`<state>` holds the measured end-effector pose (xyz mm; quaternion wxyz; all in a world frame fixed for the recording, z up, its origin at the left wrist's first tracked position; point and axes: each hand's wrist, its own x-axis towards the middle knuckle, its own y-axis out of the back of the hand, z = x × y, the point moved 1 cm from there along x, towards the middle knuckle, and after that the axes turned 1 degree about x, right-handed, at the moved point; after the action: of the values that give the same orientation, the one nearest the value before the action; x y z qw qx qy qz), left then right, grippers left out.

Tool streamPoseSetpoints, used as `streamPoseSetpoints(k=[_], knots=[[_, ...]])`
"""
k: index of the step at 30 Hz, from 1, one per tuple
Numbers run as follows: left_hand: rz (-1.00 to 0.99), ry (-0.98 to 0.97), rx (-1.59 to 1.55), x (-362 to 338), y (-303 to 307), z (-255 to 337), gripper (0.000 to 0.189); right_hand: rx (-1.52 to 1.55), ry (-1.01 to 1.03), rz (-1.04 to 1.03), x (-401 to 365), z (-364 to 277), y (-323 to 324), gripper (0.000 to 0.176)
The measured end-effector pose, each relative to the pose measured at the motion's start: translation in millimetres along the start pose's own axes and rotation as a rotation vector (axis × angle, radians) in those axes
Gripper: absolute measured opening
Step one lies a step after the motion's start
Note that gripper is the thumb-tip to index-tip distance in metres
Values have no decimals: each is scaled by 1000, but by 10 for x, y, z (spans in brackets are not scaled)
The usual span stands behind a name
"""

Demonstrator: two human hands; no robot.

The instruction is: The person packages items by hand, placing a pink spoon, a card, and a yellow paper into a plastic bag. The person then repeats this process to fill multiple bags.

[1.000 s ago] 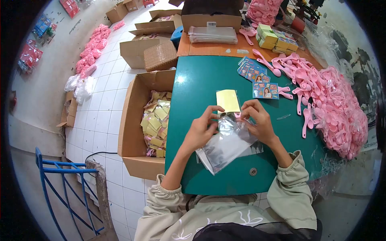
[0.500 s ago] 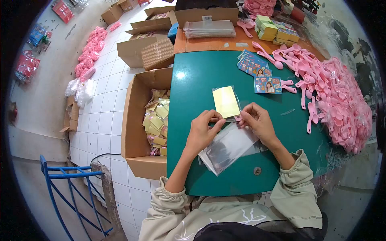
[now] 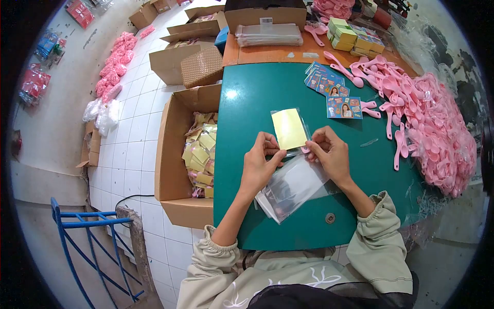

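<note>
A clear bag with a yellow card [image 3: 289, 129] inside is held up over the green table. My left hand [image 3: 262, 164] pinches its lower left edge between thumb and forefinger. At the lower right corner my right hand [image 3: 329, 157] grips the bag, and a bit of pink shows at the fingertips. Under both hands lies a stack of clear plastic bags [image 3: 293, 190]. Blue printed cards [image 3: 343, 107] lie beyond my right hand, beside pink spoons [image 3: 400, 147] and a large pink pile.
An open cardboard box [image 3: 172, 154] of yellow-carded packets stands left of the green table [image 3: 247, 226]. Yellow card stacks [image 3: 342, 38] and clear bags [image 3: 270, 36] lie on the orange surface at the back. A blue metal frame [image 3: 92, 224] stands at lower left.
The fingers of my left hand have shifted up slightly and closed on the bag's lower edge. My right hand's fingers have moved up a little at the corner.
</note>
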<state>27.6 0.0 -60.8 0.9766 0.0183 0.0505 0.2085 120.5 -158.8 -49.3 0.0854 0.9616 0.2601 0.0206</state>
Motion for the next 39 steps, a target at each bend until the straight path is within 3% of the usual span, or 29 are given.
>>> streamPoseSetpoints(k=[3, 6, 9, 12, 16, 18, 19, 22, 23, 25, 26, 27, 28, 30, 33, 35, 38, 39], knots=[[-95, 17, 89, 0, 27, 7, 26, -62, 5, -21, -4, -31, -3, 24], [-101, 23, 114, -22, 31, 93, 35, -243, 137, -54, 29, 63, 28, 33], [-108, 3, 68, 10, 88, 49, 41, -373, 234, -33, 46, -17, 76, 25], [-63, -6, 2, 14, 361, 161, 43, -451, 364, 124, 144, -125, 275, 20], [324, -124, 46, -81, 999, 372, 41, -806, 510, 389, 472, 76, 971, 29], [506, -177, 73, -66, 1312, 153, 41, -908, 548, 402, 607, 295, 1297, 31], [619, -227, 360, -4, 1534, -59, 40, -958, 568, 408, 647, 371, 1392, 33], [914, -194, 1019, -135, 1442, 110, 36, -1069, 526, 380, 638, 469, 1467, 33], [864, -191, 798, -119, 1320, 216, 33, -1048, 478, 367, 640, 464, 1473, 33], [542, -258, 584, -73, 834, 563, 27, -1010, 376, 328, 617, 461, 1475, 35], [407, -295, 583, -44, 549, 634, 22, -993, 373, 338, 610, 468, 1478, 36], [234, -457, 639, 43, 280, 526, 26, -978, 371, 346, 603, 483, 1482, 38], [51, -467, 730, 15, -4, 520, 25, -965, 370, 355, 599, 497, 1488, 40], [-70, -357, 1032, -74, -487, 438, 27, -905, 383, 289, 569, 532, 1535, 44], [33, -613, 888, -23, -642, 84, 29, -850, 299, 203, 507, 342, 1582, 46], [-87, -468, 625, 5, -535, 36, 29, -782, 213, 163, 433, 304, 1557, 45], [-192, -281, 385, 67, -350, 162, 25, -681, 286, 195, 419, 265, 1564, 35], [-220, -221, 341, 74, -316, 222, 22, -774, 158, 257, 377, 51, 1475, 23]])
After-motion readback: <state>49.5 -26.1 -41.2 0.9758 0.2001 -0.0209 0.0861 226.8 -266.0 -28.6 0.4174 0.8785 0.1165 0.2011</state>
